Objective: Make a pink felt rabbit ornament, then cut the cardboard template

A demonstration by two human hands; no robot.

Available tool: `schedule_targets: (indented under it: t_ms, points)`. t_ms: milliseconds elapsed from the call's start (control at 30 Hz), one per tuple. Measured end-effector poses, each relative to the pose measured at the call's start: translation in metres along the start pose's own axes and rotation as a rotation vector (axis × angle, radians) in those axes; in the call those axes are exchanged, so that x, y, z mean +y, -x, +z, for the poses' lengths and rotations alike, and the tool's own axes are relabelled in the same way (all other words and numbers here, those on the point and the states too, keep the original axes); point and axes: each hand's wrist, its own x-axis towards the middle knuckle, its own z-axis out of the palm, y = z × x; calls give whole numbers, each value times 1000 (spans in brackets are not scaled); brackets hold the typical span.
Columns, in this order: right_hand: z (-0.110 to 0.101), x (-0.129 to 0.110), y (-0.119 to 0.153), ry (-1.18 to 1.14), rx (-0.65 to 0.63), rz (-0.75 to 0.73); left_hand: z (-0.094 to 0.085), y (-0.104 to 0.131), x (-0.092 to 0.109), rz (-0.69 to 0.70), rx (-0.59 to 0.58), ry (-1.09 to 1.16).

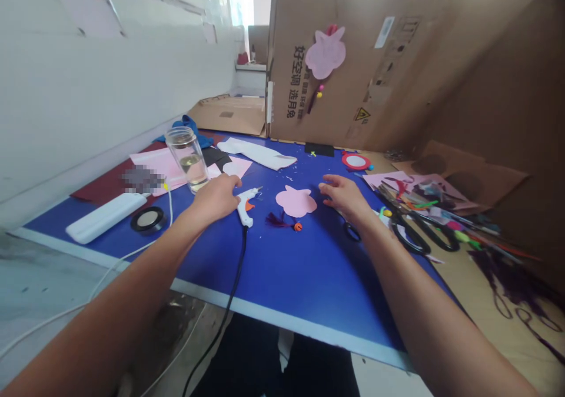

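My left hand (pixel 219 197) is beside a white hot glue gun (pixel 244 207) with an orange trigger. Its loosely bent fingers reach the gun's near edge without wrapping round the handle; whether they touch is unclear. A pink paper cutout (pixel 296 202), with pointed tips on top, lies flat between my hands. Below the cutout are an orange bell (pixel 298 227) and a dark tassel (pixel 276 220). To the right, my right hand (pixel 346 197) hovers with fingers apart and holds nothing. Partly hidden under it is a dark scissor handle (pixel 352 230).
A glass jar of liquid (pixel 192 164), a white power strip (pixel 106 217) and a tape roll (pixel 149 219) are left. Large scissors (pixel 410 232) lie among craft scraps on the right. A cardboard box (pixel 353 62) bearing a similar cutout (pixel 325 54) stands behind; a cord (pixel 238 273) crosses the front edge.
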Motion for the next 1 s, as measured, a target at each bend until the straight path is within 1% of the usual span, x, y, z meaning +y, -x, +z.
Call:
schedule_targets:
  t_ms: [167,267,333,433,633,767,867,933,1000]
  points:
    - [-1,0,6,0,22,-39,16,-3,11,-50,-49,-5]
    - [-2,2,9,16,20,-44,19,-4,9,-42,-110,-18]
    - [-3,3,10,22,19,-46,19,-2,5,-39,-118,-61]
    - [-4,5,10,24,20,-56,21,2,3,-48,-109,-109]
    - [-3,8,8,9,25,-57,26,4,4,-113,-95,-111]
    - [-1,10,8,-9,23,-67,26,4,-5,-150,-64,-171]
    - [-1,11,7,-44,18,-64,22,6,-12,-178,-45,-211]
    - [-1,11,7,-73,17,-47,18,9,-9,-169,-14,-247]
    - [-2,10,6,-117,13,-21,16,13,5,-115,34,-258]
